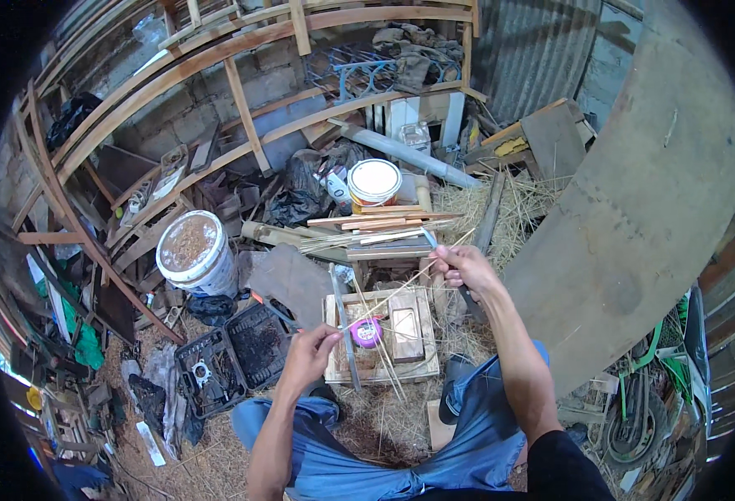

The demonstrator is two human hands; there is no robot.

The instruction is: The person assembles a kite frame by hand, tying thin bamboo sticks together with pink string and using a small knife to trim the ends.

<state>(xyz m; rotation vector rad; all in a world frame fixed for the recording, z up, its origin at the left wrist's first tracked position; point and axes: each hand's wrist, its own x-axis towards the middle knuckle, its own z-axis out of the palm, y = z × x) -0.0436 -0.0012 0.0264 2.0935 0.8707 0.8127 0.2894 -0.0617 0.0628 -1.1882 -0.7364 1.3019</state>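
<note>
1. Thin pale strip (pixel 405 287): spans the gap between the two hands, above a wooden box, sloping up to the right.
2. Left hand (pixel 307 355): thumb and index pinched together on the strip's lower end.
3. Right hand (pixel 466 271): fingers curled closed around a knife (pixel 430 239); blade sticks out past the thumb, dark handle shows under the palm. Strip's upper end meets these fingers; can't tell how firmly they grip it.
4. Wooden box (pixel 430 338): between the person's legs. Holds a purple round object (pixel 367 333) and, right of it, a wooden block (pixel 405 335). Metal bar (pixel 342 311) lies over its left side.
5. Behind the box: stacked wood sticks (pixel 377 224), then a white-lidded bucket (pixel 374 181).
6. Left: open black tool case (pixel 255 344); beyond it, a white bucket (pixel 210 275), brown debris on top.
7. Right: large leaning board (pixel 635 217).
</note>
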